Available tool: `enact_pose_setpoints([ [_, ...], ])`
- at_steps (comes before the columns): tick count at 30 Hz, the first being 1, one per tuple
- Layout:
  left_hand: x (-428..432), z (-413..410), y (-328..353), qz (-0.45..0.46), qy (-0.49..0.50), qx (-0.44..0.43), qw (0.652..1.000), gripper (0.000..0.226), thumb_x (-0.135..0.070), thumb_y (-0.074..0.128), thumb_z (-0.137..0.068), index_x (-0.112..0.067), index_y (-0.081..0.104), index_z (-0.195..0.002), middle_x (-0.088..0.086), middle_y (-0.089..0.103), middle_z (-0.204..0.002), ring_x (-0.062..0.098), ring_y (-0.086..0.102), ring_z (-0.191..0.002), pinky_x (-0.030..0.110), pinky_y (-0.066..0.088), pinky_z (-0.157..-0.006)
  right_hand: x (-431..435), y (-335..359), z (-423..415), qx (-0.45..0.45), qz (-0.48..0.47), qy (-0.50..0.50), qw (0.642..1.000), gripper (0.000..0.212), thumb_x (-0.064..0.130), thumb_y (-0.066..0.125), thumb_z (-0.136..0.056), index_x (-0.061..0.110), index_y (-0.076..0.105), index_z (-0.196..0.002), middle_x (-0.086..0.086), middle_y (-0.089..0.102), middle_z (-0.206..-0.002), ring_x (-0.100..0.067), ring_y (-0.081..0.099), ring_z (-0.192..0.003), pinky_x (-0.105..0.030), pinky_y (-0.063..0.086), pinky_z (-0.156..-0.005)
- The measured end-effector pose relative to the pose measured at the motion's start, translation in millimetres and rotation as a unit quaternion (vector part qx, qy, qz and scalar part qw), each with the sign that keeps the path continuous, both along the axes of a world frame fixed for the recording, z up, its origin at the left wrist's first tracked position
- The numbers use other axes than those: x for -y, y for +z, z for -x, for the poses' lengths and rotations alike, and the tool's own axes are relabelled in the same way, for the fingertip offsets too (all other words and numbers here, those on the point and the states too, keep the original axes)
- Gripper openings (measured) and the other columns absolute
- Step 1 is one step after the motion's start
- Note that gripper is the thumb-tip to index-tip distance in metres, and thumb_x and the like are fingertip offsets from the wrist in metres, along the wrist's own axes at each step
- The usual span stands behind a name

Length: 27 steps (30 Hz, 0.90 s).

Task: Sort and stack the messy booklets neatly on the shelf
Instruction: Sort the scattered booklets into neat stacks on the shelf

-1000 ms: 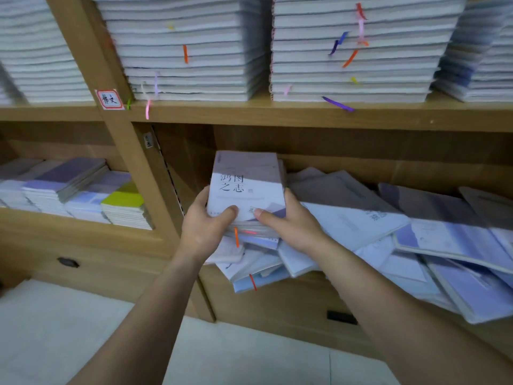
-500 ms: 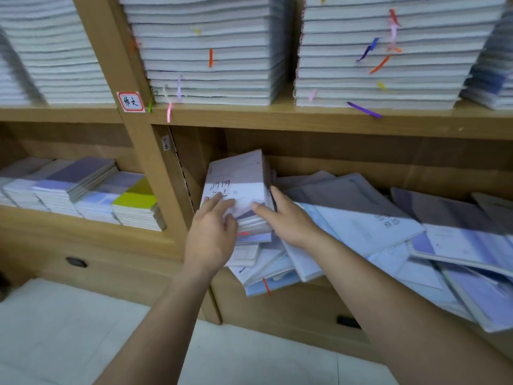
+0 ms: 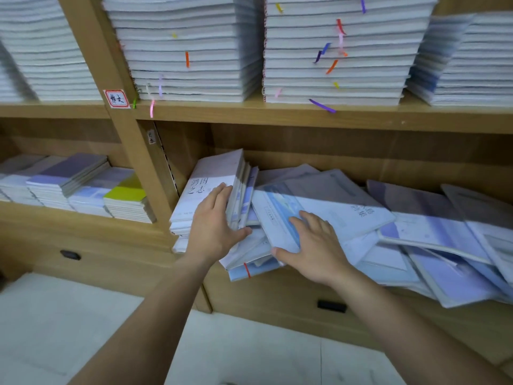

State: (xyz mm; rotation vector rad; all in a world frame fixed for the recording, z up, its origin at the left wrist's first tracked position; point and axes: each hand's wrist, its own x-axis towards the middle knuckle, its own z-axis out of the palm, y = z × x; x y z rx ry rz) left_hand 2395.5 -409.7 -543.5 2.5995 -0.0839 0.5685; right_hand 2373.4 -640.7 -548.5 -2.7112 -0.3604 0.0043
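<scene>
We're counting two hands here: one left hand (image 3: 213, 232), one right hand (image 3: 313, 245). Up top we're seeing at least four tall stacks (image 3: 188, 51), and lower left at least four short stacks (image 3: 69, 176). We're also spotting one red-edged label (image 3: 116, 98) and two dark drawer slots (image 3: 331, 306). The messy pile (image 3: 416, 232) is overlapping too much, so we're not getting a number there.

The wooden shelf (image 3: 277, 118) has an upper and a lower board, and an upright divider (image 3: 133, 162) separates the left and right compartments. A red-bordered label (image 3: 116, 98) is stuck on this divider. On the upper board stand tall, neat stacks of white booklets (image 3: 188, 51), some with coloured paper tabs. In the lower left compartment lie low tidy stacks (image 3: 69, 179), one with a yellow-green cover (image 3: 125, 190). In the lower right compartment the messy booklets (image 3: 402, 232) overlap, and several hang over the near edge. A small pile (image 3: 205, 184) sits tilted just beside the divider.
</scene>
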Motion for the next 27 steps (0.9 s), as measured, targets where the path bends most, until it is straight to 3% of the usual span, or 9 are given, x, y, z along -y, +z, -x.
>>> enact_pose_setpoints([
  [3,-6,-5,-3,0.013,-0.021,0.01,1.0,0.107,-0.048,0.089,-0.064,-0.018,0.034,-0.151,-0.001,0.033,-0.158,0.018,0.03,-0.145,0.037,0.029,-0.119,-11,0,-9,0.003,-0.003,0.012,1.0,0.09,0.072,0.055,-0.084,0.026,0.025,-0.156,-0.001,0.01,-0.164,-0.022,0.006,-0.15,-0.037,0.01,-0.122],
  [7,-19,-9,-6,0.069,-0.046,0.008,0.996,0.106,-0.053,0.089,-0.061,-0.023,0.037,-0.149,-0.007,0.036,-0.155,0.013,0.035,-0.14,0.034,0.035,-0.115,-30,6,-29,0.021,-0.073,0.05,0.996,0.069,0.053,0.054,-0.096,0.027,0.03,-0.156,0.003,0.028,-0.161,-0.019,0.023,-0.147,-0.03,0.02,-0.116],
  [10,-27,-11,-8,0.093,-0.069,-0.004,0.993,0.105,-0.055,0.088,-0.061,-0.027,0.037,-0.148,-0.009,0.037,-0.154,0.013,0.04,-0.135,0.038,0.038,-0.113,-53,14,-45,0.002,-0.146,0.089,0.985,0.06,0.044,0.047,-0.102,0.037,0.023,-0.157,-0.001,0.042,-0.155,-0.021,0.035,-0.143,-0.038,0.032,-0.115],
  [14,-35,-10,-6,0.065,-0.095,-0.029,0.993,0.107,-0.047,0.087,-0.066,-0.028,0.029,-0.153,-0.01,0.028,-0.161,0.015,0.025,-0.148,0.044,0.014,-0.124,-84,21,-67,-0.01,-0.159,0.069,0.985,0.054,0.056,0.037,-0.101,0.048,0.024,-0.153,-0.007,0.049,-0.14,-0.028,0.039,-0.135,-0.045,0.037,-0.109],
  [16,-38,-9,-5,0.047,-0.097,-0.033,0.994,0.107,-0.045,0.087,-0.068,-0.03,0.026,-0.155,-0.011,0.022,-0.162,0.011,0.013,-0.151,0.035,0.006,-0.124,-92,25,-73,-0.011,-0.103,0.05,0.993,0.058,0.065,0.035,-0.097,0.05,0.024,-0.153,-0.008,0.043,-0.137,-0.03,0.033,-0.135,-0.043,0.035,-0.108],
  [18,-43,-8,-5,0.044,-0.099,-0.031,0.994,0.106,-0.044,0.087,-0.068,-0.03,0.027,-0.155,-0.012,0.021,-0.163,0.01,0.012,-0.151,0.032,0.011,-0.123,-97,26,-73,-0.01,-0.063,0.041,0.997,0.066,0.072,0.036,-0.093,0.049,0.021,-0.154,-0.007,0.039,-0.136,-0.03,0.032,-0.133,-0.043,0.036,-0.106],
  [22,-61,5,-15,0.086,-0.073,-0.02,0.993,0.093,-0.046,0.086,-0.07,-0.029,0.041,-0.15,-0.011,0.03,-0.16,0.01,0.023,-0.149,0.036,0.025,-0.121,-102,23,-69,-0.002,-0.04,0.033,0.999,0.087,0.084,0.038,-0.082,0.045,0.016,-0.156,-0.008,0.037,-0.137,-0.029,0.031,-0.13,-0.041,0.036,-0.103],
  [27,-78,24,-24,0.164,-0.031,-0.001,0.986,0.064,-0.042,0.077,-0.082,-0.027,0.054,-0.14,-0.009,0.043,-0.153,0.007,0.033,-0.143,0.035,0.031,-0.118,-110,18,-62,-0.022,-0.006,0.037,0.999,0.121,0.1,0.041,-0.059,0.041,-0.001,-0.157,-0.004,0.026,-0.14,-0.03,0.026,-0.134,-0.041,0.033,-0.108],
])
